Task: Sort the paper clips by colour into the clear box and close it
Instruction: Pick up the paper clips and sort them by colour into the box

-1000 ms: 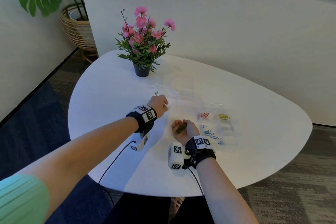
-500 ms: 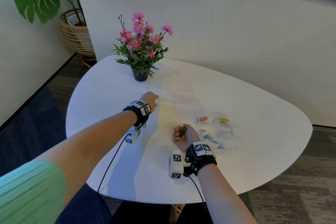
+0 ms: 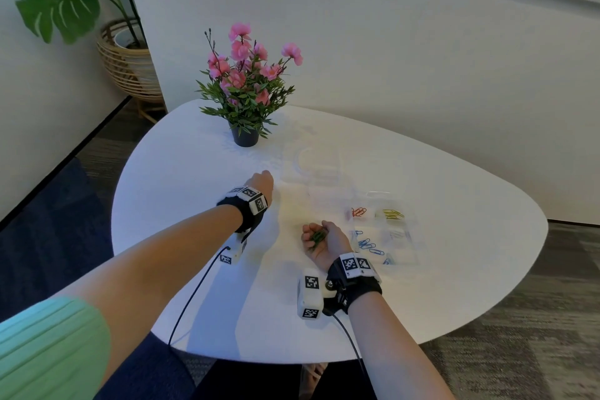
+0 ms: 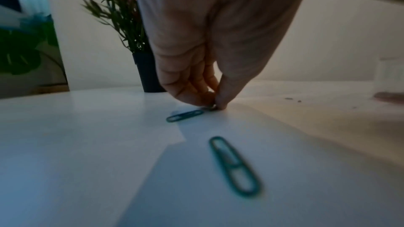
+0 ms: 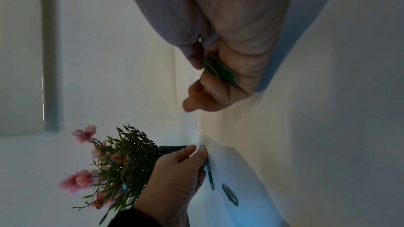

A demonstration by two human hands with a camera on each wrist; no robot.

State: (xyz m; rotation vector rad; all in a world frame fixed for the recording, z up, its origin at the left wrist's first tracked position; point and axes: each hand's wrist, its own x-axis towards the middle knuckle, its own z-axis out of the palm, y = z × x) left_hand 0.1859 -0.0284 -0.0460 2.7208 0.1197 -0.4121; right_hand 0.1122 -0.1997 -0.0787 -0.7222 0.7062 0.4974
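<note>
Head view: red (image 3: 358, 212), yellow (image 3: 393, 214), blue paper clips (image 3: 370, 244) boxed in clear plastic compartment box (image 3: 412, 250), lid off; right hand (image 3: 321, 239) cupping green paper clips (image 3: 316, 236), left hand (image 3: 261, 182) pinching a dark-green wire clip (image 4: 211, 107) far left, two loose green clips (image 4: 235, 166) left on white table (image 3: 454, 237).

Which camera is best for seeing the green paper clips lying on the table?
The left wrist view: two green clips lie close up on the white table, by the left hand. The right wrist view shows them small and sideways. In the head view that hand hides them.

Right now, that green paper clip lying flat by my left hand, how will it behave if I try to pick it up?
The green paper clip is thin wire lying flat on the smooth white table, so it will probably slide before it lifts. It looks very light and stiff. The left hand works another clip with its fingertips, which likely suits this one too.
</note>
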